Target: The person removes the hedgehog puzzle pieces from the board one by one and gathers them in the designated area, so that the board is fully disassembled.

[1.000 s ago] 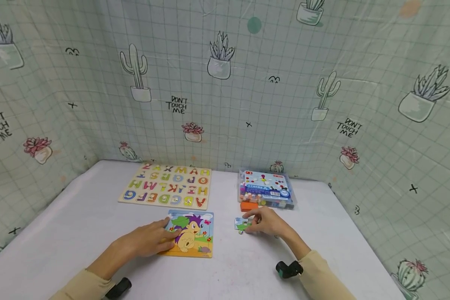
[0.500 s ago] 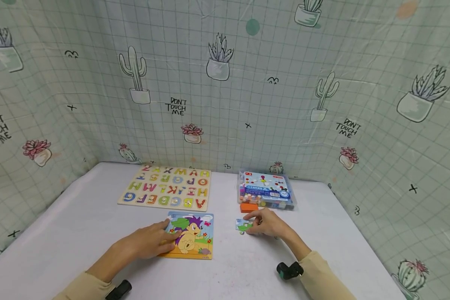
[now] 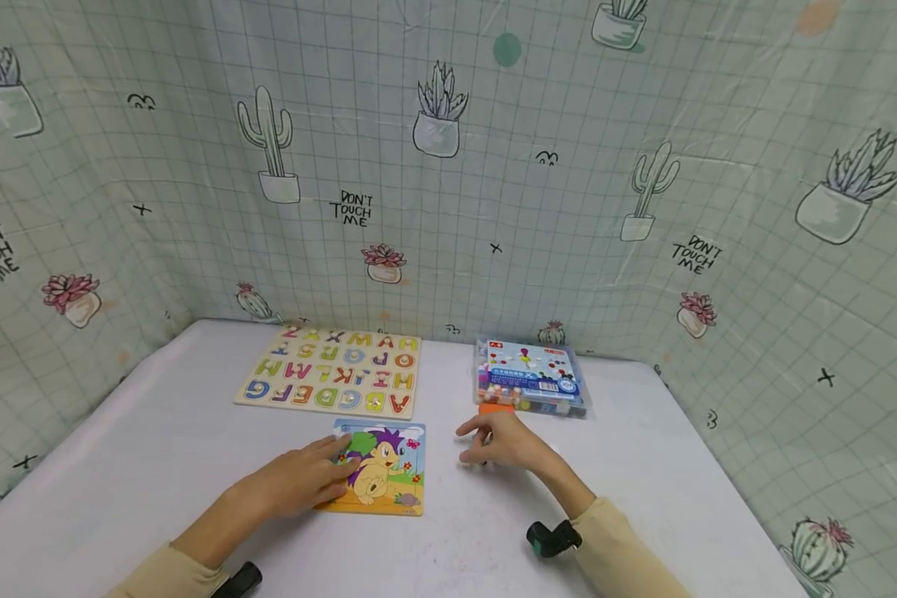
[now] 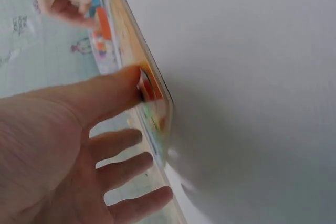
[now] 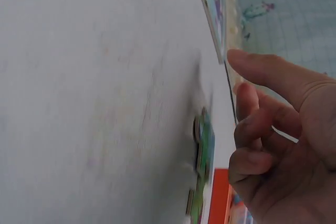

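My left hand (image 3: pixel 306 477) rests on the left part of a hedgehog jigsaw puzzle (image 3: pixel 392 469). In the left wrist view, its thumb (image 4: pixel 118 85) touches the puzzle near its edge, and the other fingers lie spread and fairly straight. To the right of the puzzle, my right hand (image 3: pixel 504 440) hovers low over the table. Its thumb (image 5: pixel 262 69) stands away from the bent fingers, with nothing between them. Loose green and blue puzzle pieces (image 5: pixel 203 148) lie on the table beside that hand in the right wrist view; in the head view the hand mostly covers them.
Behind the jigsaw lies a wooden alphabet board (image 3: pixel 329 371). A clear plastic box with a blue label (image 3: pixel 531 378) stands at the back right, an orange block (image 3: pixel 497 408) just in front of it. A patterned curtain (image 3: pixel 448 208) surrounds the white table (image 3: pixel 194 432).
My right hand has let go of the puzzle piece it was touching and shifted left, its fingers now over the pieces. The left hand stays on the jigsaw.
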Available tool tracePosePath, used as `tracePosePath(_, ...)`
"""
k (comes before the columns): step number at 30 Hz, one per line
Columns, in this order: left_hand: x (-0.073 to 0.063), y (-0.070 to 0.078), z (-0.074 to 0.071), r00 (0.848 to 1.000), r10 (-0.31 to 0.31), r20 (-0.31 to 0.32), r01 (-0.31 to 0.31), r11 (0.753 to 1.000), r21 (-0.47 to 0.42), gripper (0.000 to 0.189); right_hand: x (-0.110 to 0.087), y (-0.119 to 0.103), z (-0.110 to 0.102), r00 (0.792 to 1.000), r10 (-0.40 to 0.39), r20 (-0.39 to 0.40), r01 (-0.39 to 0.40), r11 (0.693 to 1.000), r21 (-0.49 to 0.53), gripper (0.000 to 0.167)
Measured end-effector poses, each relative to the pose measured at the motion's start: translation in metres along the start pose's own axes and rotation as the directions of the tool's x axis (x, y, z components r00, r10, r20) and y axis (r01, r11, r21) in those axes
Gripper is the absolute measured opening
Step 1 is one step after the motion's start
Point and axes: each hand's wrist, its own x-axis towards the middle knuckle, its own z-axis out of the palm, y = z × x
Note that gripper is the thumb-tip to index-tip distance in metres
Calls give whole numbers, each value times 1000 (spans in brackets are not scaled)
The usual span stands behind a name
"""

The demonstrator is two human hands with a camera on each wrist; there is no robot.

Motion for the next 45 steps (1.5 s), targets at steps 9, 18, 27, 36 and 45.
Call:
tracePosePath(9, 6, 21, 0, 1000, 8, -17, -7, 1000, 24, 38, 29, -38, 36, 994, -91, 56, 90, 996, 24, 30)
tracePosePath(18, 2, 27, 5, 1000, 21, -17, -21, 1000, 4, 43, 43, -55, 57, 996, -43, 77, 48, 997, -66, 28)
tracePosePath(27, 4, 26, 6, 996, 89, -17, -89, 995, 33, 46, 43, -61, 56, 997, 1, 82, 6, 996, -89, 28)
tracePosePath(36, 7, 29, 3, 1000, -1, 17, 1, 1000, 14, 46, 45, -62, 56, 996, 13, 89, -6, 997, -79, 24)
tracePosePath(45, 7, 30, 3, 1000, -3, 22, 2, 999, 33, 46, 46, -61, 59, 997, 33, 73, -29, 998, -55, 22)
